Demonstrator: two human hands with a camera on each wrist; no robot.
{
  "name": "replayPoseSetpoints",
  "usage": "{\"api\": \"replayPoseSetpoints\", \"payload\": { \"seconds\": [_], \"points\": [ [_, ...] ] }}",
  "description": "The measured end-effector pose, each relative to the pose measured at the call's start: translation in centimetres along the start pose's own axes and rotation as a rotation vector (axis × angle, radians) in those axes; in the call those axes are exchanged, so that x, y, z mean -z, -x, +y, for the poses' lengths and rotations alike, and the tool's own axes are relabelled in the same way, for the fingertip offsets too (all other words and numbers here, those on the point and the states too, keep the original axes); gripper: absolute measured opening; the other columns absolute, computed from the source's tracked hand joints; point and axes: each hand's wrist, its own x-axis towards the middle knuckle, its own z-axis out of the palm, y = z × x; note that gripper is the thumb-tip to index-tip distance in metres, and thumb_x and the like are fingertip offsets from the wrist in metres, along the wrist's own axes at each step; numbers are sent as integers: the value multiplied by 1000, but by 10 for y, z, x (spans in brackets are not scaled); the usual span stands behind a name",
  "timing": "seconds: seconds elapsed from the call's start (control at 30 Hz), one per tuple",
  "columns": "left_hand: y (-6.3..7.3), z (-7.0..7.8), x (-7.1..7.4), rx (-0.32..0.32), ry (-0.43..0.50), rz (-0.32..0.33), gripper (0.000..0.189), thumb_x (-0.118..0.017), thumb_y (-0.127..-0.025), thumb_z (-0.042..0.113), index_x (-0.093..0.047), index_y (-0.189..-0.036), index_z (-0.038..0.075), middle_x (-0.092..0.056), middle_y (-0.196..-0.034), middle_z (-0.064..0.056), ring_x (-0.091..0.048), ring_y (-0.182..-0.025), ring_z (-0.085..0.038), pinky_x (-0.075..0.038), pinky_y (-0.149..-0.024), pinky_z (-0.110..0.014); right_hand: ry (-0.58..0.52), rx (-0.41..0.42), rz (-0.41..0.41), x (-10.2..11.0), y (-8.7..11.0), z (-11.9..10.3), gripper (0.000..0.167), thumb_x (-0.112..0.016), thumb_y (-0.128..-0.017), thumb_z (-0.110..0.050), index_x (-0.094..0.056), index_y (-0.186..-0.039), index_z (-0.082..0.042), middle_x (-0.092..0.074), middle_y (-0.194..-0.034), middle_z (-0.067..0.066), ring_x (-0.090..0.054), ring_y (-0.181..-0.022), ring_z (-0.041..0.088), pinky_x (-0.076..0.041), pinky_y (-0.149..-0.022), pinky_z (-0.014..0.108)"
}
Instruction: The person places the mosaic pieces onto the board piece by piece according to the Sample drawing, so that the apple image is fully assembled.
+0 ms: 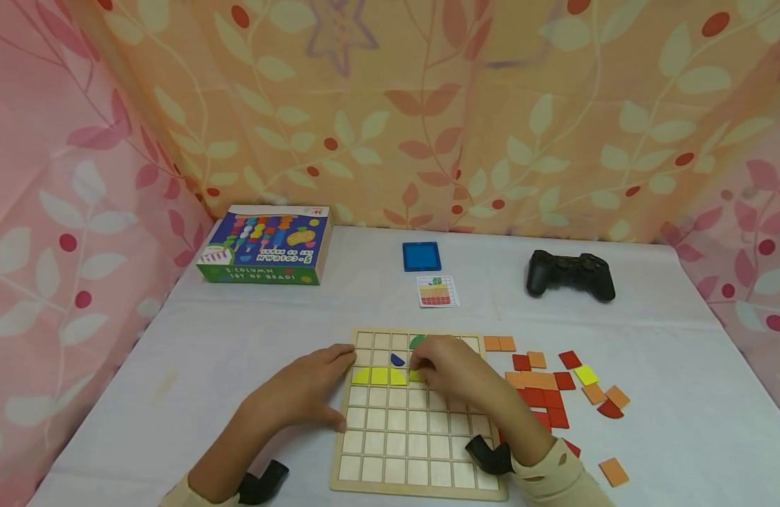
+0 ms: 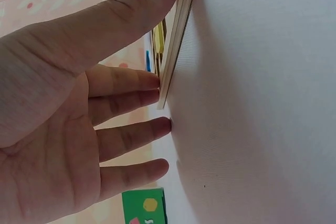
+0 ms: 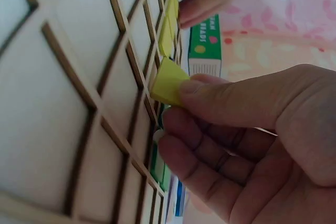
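A wooden grid board lies on the white cloth. Along its left edge rests my left hand, thumb and fingers spread and touching the frame; the left wrist view shows the fingers nearly straight. Between thumb and fingers my right hand pinches a yellow tile, held tilted over a cell in the third row. To its left, yellow tiles fill that row's first cells. Above them sit a dark blue piece and a green piece, partly covered by the right hand.
Loose red tiles, orange tiles and a yellow square lie right of the board. Behind it are a pattern card and a blue tray. A bead-set box stands back left, a black game controller back right.
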Motion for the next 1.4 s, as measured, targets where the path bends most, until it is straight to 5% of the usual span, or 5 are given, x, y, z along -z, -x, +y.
{"api": "replayPoseSetpoints", "payload": {
  "seconds": [0.8, 1.13, 1.23, 1.4],
  "points": [
    [1, 0, 0, 9, 1, 5, 103, -95, -64, 41, -48, -146, 0, -44, -152, -11, -43, -136, -32, -39, -109, -47, 163, 36, 41, -14, 5, -8, 11, -79, -83, -1, -79, -84, -12, -60, -83, -5, -56, -76, 9, -53, -71, 25],
    [1, 0, -1, 17, 3, 6, 103, -95, -64, 40, -48, -147, 1, -43, -153, -10, -42, -137, -31, -39, -109, -48, 148, 65, 11, 0, 28, 3, 11, -79, -84, -2, -80, -88, -12, -64, -82, -8, -57, -80, 8, -53, -74, 29],
    [1, 0, 0, 22, 8, 4, 103, -95, -64, 40, -48, -147, 1, -43, -153, -10, -42, -137, -31, -39, -109, -48, 154, 6, 13, 10, 40, 10, 10, -79, -85, -4, -80, -89, -13, -63, -83, -10, -56, -80, 8, -54, -74, 29],
    [1, 0, -1, 26, 19, 2, 103, -95, -64, 39, -48, -148, 1, -43, -153, -10, -42, -138, -32, -40, -109, -48, 175, -206, 57, 36, 67, 30, 12, -78, -86, -6, -79, -97, -12, -65, -87, -7, -55, -79, 11, -54, -74, 33]
  ]
}}
